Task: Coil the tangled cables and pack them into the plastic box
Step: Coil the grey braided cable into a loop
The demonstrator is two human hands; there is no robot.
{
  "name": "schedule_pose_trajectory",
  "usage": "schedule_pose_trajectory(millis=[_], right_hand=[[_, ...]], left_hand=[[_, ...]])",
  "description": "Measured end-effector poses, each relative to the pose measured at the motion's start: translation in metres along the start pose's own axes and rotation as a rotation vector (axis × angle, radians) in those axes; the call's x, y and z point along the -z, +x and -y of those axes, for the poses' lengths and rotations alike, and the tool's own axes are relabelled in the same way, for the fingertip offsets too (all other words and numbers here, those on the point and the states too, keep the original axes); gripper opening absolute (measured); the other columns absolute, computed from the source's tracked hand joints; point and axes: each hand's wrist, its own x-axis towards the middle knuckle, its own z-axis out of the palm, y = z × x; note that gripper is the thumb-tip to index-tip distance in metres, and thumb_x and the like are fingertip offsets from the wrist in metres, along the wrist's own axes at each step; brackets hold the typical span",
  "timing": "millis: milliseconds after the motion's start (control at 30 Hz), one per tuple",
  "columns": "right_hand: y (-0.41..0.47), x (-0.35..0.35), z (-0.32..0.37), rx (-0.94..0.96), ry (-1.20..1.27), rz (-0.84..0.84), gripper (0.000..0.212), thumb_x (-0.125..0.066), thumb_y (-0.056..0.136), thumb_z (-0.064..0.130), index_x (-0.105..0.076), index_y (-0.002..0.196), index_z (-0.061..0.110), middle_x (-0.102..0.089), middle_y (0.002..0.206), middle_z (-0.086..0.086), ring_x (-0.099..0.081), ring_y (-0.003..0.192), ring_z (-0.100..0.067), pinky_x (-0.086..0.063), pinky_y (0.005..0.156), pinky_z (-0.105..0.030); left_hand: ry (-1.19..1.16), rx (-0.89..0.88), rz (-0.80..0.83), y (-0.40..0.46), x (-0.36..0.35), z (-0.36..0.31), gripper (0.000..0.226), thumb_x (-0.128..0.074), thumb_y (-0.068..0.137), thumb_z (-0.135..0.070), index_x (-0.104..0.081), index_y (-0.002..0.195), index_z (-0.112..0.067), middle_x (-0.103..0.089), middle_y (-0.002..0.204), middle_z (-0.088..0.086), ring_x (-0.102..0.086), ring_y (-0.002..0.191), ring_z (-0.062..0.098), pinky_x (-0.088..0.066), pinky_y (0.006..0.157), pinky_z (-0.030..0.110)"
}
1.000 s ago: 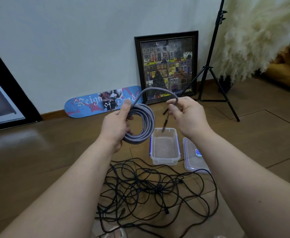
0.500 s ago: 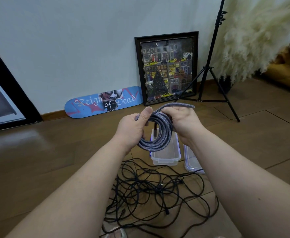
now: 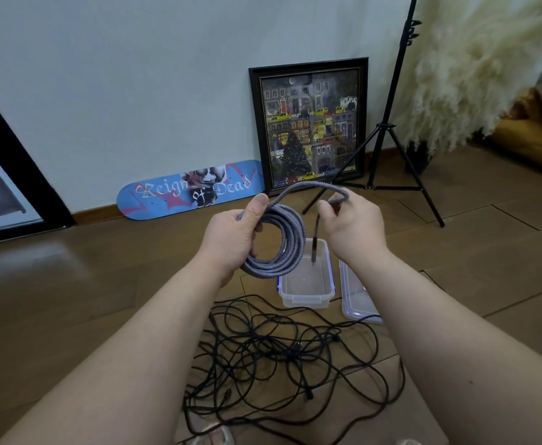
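Gripping the coiled grey braided cable [image 3: 282, 239], the left hand [image 3: 234, 236] holds it above the plastic box [image 3: 306, 293]; the right hand [image 3: 353, 226] pinches its loose end.

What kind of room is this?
Probably a room in someone's home. A framed picture and a skateboard lean against the wall on a wooden floor, with a cushion nearby.
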Motion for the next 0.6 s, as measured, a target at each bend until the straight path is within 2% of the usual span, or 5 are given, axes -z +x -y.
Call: schedule_pose_trajectory(millis=[133, 200, 267, 400, 600], right_hand=[[0.002, -0.002, -0.004, 0.095, -0.021, -0.040, 0.027, -0.044, 0.100, 0.028, -0.065, 0.093, 0.014, -0.064, 0.080, -0.002, -0.061, 0.083, -0.026, -0.037, 0.066, -0.031], [0.003, -0.001, -0.003, 0.140, 0.199, -0.092, 0.020, -0.051, 0.098, 0.022, -0.069, 0.099, 0.014, -0.071, 0.085, -0.007, -0.067, 0.086, -0.028, -0.050, 0.077, -0.037], [0.004, 0.000, 0.001, 0.157, 0.402, -0.114, 0.018, -0.056, 0.094, 0.015, -0.071, 0.104, 0.013, -0.074, 0.088, -0.008, -0.070, 0.088, -0.027, -0.054, 0.085, -0.049], [0.001, 0.003, 0.009, 0.089, 0.659, -0.068, 0.016, -0.057, 0.093, 0.007, -0.069, 0.092, 0.018, -0.071, 0.075, 0.001, -0.073, 0.075, -0.014, -0.059, 0.080, -0.046], [-0.004, 0.006, 0.017, 0.080, 0.565, -0.034, 0.017, -0.063, 0.090, 0.012, -0.075, 0.079, 0.010, -0.071, 0.071, -0.002, -0.070, 0.074, -0.018, -0.055, 0.083, -0.040]], left_hand=[[0.008, -0.001, 0.011, 0.001, 0.000, 0.001, 0.071, -0.060, 0.068, -0.079, -0.057, 0.072, -0.008, -0.042, 0.043, -0.006, -0.039, 0.036, 0.010, -0.042, 0.065, 0.040], [0.052, -0.012, 0.029, 0.004, -0.001, 0.004, 0.073, -0.056, 0.062, -0.084, -0.057, 0.069, -0.011, -0.043, 0.043, -0.005, -0.039, 0.038, 0.012, -0.043, 0.065, 0.039], [0.086, -0.022, 0.056, 0.004, -0.004, 0.004, 0.074, -0.052, 0.059, -0.084, -0.057, 0.069, -0.011, -0.042, 0.041, -0.006, -0.039, 0.039, 0.013, -0.044, 0.066, 0.040], [0.086, -0.025, 0.083, 0.000, -0.009, 0.001, 0.080, -0.053, 0.061, -0.082, -0.060, 0.080, -0.005, -0.042, 0.044, -0.009, -0.039, 0.038, 0.010, -0.043, 0.065, 0.039], [0.045, -0.099, 0.109, -0.003, -0.012, -0.006, 0.076, -0.056, 0.062, -0.080, -0.054, 0.078, -0.006, -0.041, 0.050, -0.009, -0.041, 0.039, 0.008, -0.041, 0.063, 0.039]])
